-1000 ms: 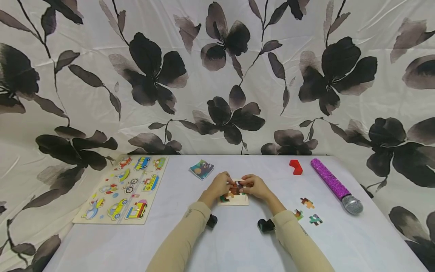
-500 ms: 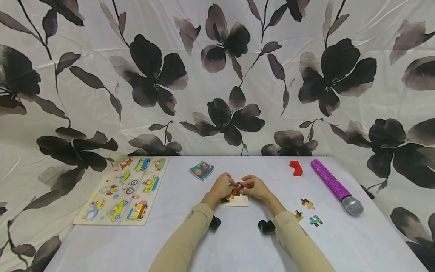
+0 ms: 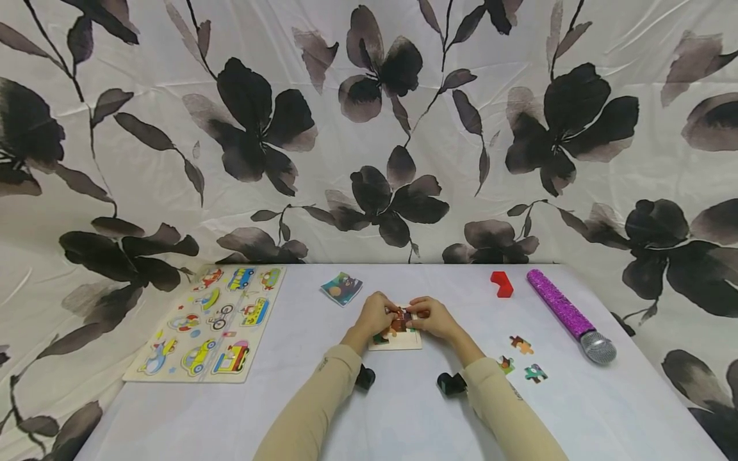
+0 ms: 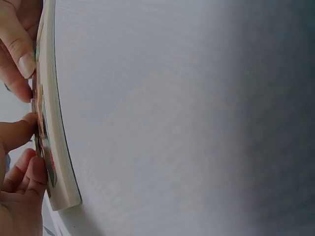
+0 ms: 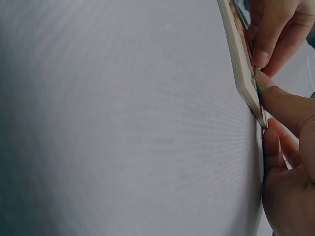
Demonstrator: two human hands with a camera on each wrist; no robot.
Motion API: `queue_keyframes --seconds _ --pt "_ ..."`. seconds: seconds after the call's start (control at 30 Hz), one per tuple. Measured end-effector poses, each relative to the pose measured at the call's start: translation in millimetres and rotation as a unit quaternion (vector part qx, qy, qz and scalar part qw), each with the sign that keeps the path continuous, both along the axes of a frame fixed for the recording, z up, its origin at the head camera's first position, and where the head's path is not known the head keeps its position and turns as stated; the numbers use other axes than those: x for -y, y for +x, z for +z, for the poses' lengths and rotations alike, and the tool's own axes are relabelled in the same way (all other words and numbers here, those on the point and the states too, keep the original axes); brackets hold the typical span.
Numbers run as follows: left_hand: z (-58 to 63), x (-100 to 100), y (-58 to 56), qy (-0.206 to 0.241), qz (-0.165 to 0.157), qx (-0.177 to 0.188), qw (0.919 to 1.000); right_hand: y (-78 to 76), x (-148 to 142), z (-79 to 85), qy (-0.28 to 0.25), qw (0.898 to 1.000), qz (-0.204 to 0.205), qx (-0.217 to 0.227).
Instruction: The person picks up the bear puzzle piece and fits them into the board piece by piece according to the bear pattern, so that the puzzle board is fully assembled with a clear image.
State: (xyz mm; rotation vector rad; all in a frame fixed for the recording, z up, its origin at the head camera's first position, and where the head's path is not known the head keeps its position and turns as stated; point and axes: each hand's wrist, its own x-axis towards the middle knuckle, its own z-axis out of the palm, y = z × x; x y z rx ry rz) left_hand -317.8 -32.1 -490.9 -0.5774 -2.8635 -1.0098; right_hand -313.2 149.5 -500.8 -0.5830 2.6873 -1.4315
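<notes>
A small wooden jigsaw puzzle board (image 3: pixel 398 344) lies flat at mid-table, with brown and green pieces in its frame. At its left side my left hand (image 3: pixel 376 318) pinches a puzzle piece (image 4: pixel 42 128) between thumb and fingers, low over the picture; fingers partly cover it. My right hand (image 3: pixel 435 318) holds the board's right side. In the right wrist view its thumb (image 5: pixel 280 103) lies on top near the corner, the other fingers beside the edge. Three loose puzzle pieces (image 3: pixel 521 345) lie to the right of the right hand.
A vehicle peg board (image 3: pixel 235 333) lies at the left. Behind the hands is a small picture card (image 3: pixel 343 288). A red angled block (image 3: pixel 502 284) and a glittery purple microphone (image 3: pixel 567 314) lie at the right. A floral cloth (image 3: pixel 403 128) hangs behind the table.
Both hands stay at the puzzle board, with only slight finger shifts over the pieces. The left forearm has moved a little to the right. The loose pieces have not moved.
</notes>
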Motion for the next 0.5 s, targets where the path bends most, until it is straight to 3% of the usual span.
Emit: queue_keyframes --seconds 0.33,0.5 --pt "4.2 0.7 1.3 -0.061 -0.03 -0.036 0.997 -0.5 0.7 -1.4 -0.003 1.0 -0.005 0.007" --pt "5.4 3.7 1.6 -0.07 -0.049 -0.033 0.9958 -0.6 0.9 -2.2 0.004 1.0 -0.006 0.003"
